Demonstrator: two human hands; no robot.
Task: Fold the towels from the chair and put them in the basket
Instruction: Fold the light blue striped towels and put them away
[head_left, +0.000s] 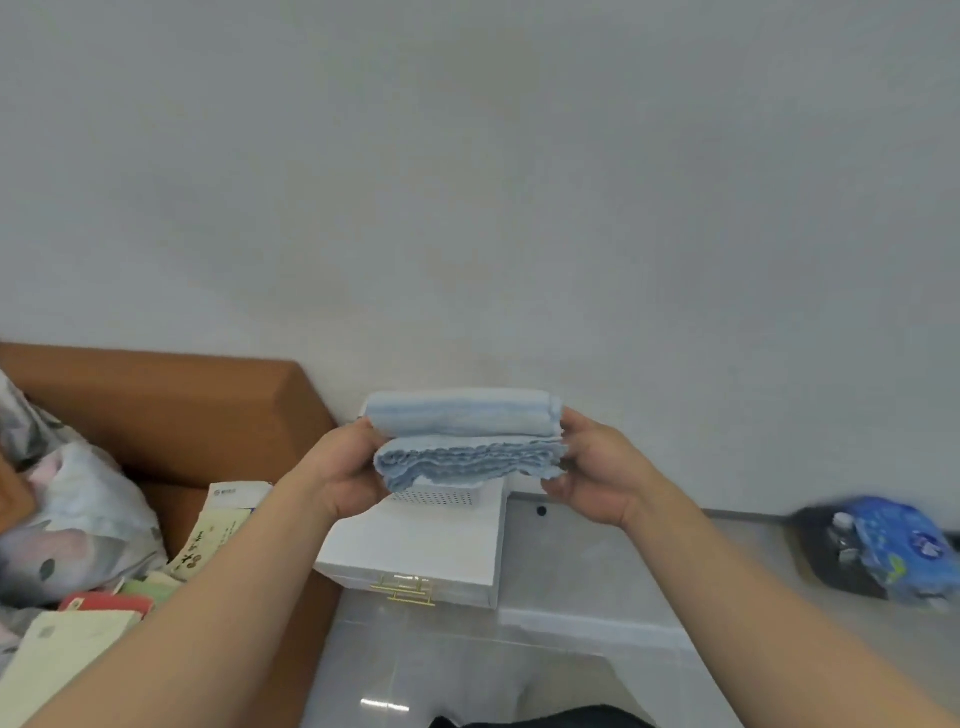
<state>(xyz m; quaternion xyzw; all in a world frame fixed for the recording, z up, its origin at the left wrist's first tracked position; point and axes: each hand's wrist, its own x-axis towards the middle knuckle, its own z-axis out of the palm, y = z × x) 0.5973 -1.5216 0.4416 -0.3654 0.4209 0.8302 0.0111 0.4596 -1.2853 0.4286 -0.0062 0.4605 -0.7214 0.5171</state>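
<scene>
A folded light-blue towel is held in the air between both hands, its layered edges facing me. My left hand grips its left end and my right hand grips its right end. Just below the towel a white perforated basket shows only a strip of its side; it stands on a white drawer cabinet. The chair is not in view.
A brown padded headboard and a bed with a patterned pillow, papers and cards lie at the left. A dark bag with blue packaging sits on the floor at the right. The grey wall stands close behind.
</scene>
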